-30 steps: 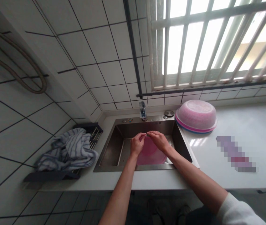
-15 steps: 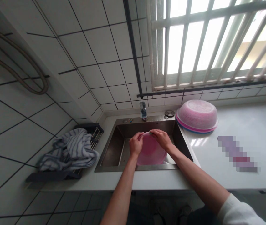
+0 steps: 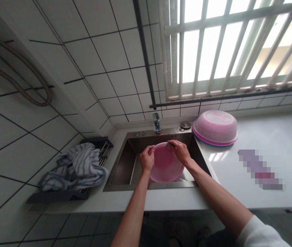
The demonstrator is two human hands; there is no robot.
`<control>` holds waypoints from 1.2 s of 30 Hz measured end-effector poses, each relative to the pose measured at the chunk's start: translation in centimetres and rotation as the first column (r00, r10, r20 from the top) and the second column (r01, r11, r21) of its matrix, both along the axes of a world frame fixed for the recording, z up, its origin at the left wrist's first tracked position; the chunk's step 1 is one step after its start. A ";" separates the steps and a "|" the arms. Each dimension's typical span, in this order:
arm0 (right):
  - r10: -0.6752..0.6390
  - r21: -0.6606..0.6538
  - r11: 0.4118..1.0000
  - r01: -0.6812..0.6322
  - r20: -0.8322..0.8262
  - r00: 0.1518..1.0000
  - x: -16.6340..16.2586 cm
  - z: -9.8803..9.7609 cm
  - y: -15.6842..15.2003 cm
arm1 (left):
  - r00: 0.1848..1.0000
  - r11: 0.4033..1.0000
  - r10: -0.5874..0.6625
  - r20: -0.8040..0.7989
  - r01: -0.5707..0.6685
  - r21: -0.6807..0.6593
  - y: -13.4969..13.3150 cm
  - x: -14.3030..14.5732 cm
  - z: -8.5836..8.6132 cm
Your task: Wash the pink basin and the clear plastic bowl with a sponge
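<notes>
- Pink basin (image 3: 164,166): in the sink (image 3: 125,188), tilted, hollow side seemingly towards the person, probably so its inside is within reach.
- Left hand (image 3: 147,158): fingers curled at the basin's left rim, likely steadying it.
- Right hand (image 3: 180,151): fingers pinched around a small greenish thing (image 3: 169,143) at the far rim; I cannot tell what.
- Upturned colander (image 3: 215,126): on the worktop (image 3: 259,137) right of the sink, presumably leaving the sink free for the basin.

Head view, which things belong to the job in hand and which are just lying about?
In use:
Round pink plastic basin, held by the left hand in the rectangular stainless-steel sink
Small greenish item, identity unclear, in the right hand

Apparently just lying about:
Striped grey-and-white cloth
Upturned pink mesh basket
Round grey metal disc
Pixelated purplish item
</notes>
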State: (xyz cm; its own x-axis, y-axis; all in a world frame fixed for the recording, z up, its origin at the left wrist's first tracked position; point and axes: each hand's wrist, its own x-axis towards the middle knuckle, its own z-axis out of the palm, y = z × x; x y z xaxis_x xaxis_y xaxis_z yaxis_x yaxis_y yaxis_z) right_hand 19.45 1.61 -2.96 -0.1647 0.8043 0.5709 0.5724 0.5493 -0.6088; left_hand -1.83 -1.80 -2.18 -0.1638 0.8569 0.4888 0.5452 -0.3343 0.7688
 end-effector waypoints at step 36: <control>0.072 0.026 0.997 -0.071 -0.025 0.997 -0.8 -0.4 -0.1 | 0.992 0.997 -0.046 -0.114 0.052 0.052 -0.3 0.4 0.3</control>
State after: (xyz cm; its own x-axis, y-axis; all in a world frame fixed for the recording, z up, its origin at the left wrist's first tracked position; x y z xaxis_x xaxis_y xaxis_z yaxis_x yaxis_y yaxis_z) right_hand 18.63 1.53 -3.37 -0.2062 0.7762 0.5958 0.5154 0.6037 -0.6082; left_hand -1.40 -2.09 -1.92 -0.0633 0.8340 0.5481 0.6091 -0.4027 0.6832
